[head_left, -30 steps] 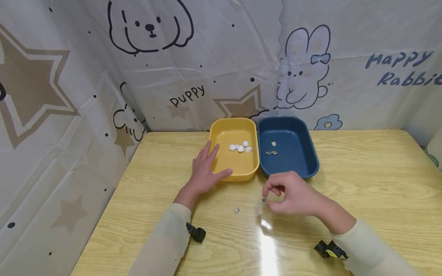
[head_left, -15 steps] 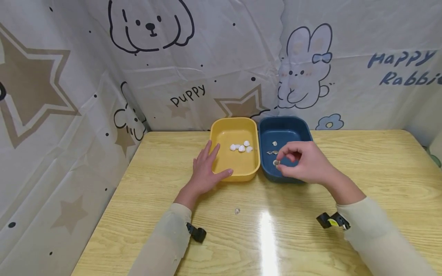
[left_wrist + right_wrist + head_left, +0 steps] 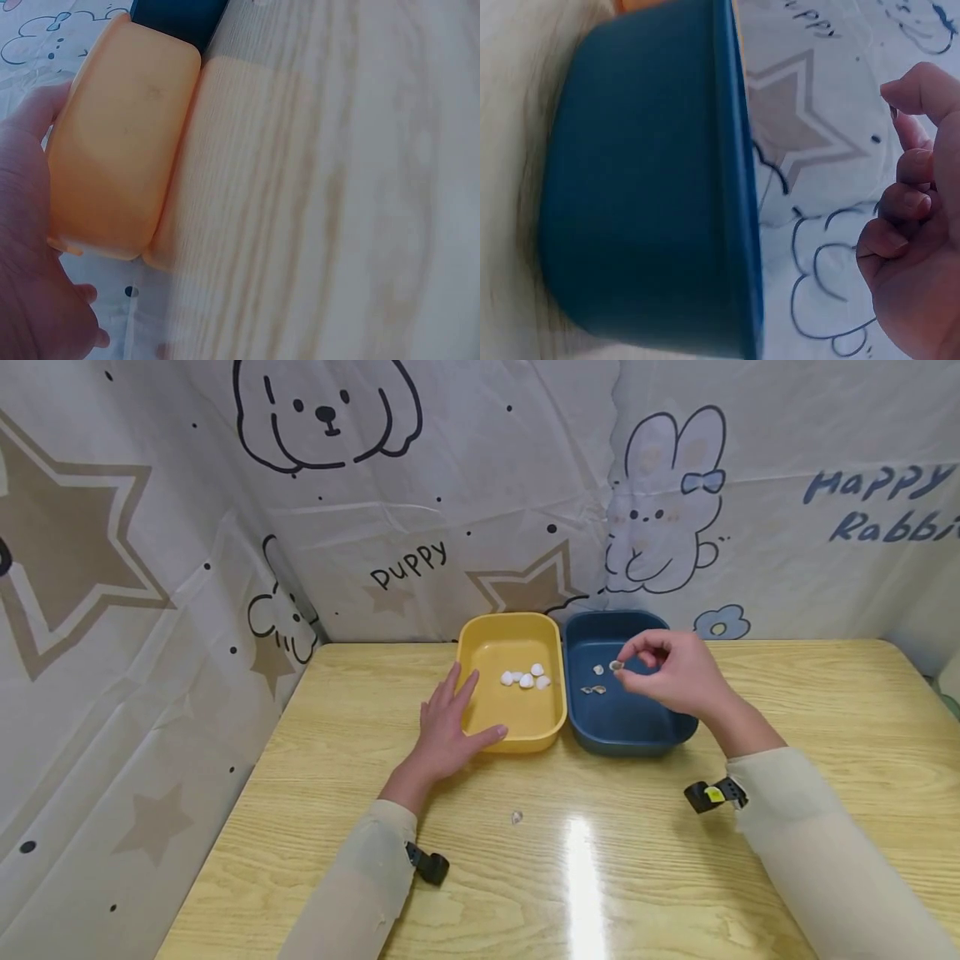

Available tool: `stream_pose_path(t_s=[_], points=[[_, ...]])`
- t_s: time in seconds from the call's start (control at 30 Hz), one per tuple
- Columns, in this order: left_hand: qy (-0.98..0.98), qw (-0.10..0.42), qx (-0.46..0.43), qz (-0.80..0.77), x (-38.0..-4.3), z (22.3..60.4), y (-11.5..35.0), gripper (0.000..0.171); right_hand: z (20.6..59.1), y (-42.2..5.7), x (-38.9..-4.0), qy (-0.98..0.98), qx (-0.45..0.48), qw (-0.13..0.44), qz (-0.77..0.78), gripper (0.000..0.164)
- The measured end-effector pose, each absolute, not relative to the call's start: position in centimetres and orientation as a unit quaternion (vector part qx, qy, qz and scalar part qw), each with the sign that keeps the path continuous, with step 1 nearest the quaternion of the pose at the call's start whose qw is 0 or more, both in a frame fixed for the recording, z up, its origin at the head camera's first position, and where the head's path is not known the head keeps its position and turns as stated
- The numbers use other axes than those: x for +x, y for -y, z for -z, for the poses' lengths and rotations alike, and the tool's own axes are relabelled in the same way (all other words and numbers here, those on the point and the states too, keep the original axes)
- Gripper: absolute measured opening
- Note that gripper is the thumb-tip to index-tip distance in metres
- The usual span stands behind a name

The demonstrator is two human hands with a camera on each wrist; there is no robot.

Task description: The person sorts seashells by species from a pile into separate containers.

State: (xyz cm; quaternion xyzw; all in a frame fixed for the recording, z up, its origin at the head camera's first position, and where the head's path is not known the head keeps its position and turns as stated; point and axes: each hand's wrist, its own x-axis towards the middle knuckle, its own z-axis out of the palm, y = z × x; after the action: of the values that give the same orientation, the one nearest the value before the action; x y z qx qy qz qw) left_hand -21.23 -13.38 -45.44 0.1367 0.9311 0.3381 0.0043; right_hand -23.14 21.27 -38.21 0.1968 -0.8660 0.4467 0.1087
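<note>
My right hand (image 3: pixel 675 672) pinches a small seashell (image 3: pixel 617 666) between thumb and forefinger, over the dark blue tray (image 3: pixel 630 747). In the right wrist view only the shell's dark edge shows at the fingertips, above the tray's rim. Inside that tray lie a few small brownish shells (image 3: pixel 598 690) and a paler one (image 3: pixel 597 669). With spread, straight fingers, my left hand (image 3: pixel 447 727) rests on the left side and near corner of the yellow tray (image 3: pixel 517 746). Several white shells (image 3: pixel 527 681) lie grouped in the yellow tray.
One small shell (image 3: pixel 517 817) lies on the wooden table (image 3: pixel 360 710) in front of the yellow tray. The two trays stand side by side against a printed cloth (image 3: pixel 420 510) at the table's back edge.
My right hand has carried the pinched shell from the table in front of the blue tray up and back over it. The left hand has stayed on the yellow tray.
</note>
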Motion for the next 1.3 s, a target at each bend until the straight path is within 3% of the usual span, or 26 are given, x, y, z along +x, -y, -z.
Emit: stream_pose_path(t_s=[0.53, 1.3], points=[[-0.934, -0.001, 0.137, -0.33, -21.3, 45.5, 13.4, 0.098, 40.5, -23.2, -26.6, 0.882, 0.082, 0.104, -0.452, 0.02], [-0.932, -0.007, 0.144, -0.333, -21.3, 45.5, 13.4, 0.096, 42.4, -22.8, -28.1, 0.906, 0.06, 0.107, -0.406, 0.019]])
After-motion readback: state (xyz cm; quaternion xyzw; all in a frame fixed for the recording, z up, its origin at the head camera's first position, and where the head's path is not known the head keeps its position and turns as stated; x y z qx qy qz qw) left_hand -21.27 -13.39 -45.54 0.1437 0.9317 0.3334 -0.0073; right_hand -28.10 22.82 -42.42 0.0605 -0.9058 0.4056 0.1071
